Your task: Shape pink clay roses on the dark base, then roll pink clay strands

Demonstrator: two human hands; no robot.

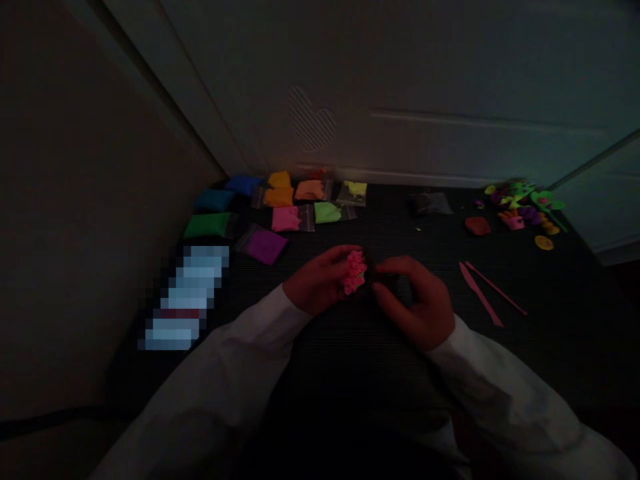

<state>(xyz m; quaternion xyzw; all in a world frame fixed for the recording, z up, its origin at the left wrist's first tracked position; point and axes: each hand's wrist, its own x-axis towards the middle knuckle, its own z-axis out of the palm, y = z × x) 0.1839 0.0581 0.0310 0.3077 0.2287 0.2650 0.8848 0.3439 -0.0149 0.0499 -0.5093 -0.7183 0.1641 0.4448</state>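
Observation:
My left hand (320, 277) is closed around a small bouquet of pink clay roses (355, 272), held above the dark table. A dark part, hard to make out in the dim light, shows along the bouquet's right side. My right hand (417, 300) is beside it, with thumb and forefinger pinched at that dark edge. Whatever lies between those fingertips is too dark to name. To the right of my right hand, a pink plastic clay knife (481, 293) and a thin pink stick tool (496, 288) lie on the table.
Bags of coloured clay, among them a purple bag (265, 244) and a green bag (207, 225), lie at the back left. A lit phone (187, 300) is at left. A dark bag (430, 203), a reddish lump (477, 226) and colourful clay pieces (525, 203) sit at the back right.

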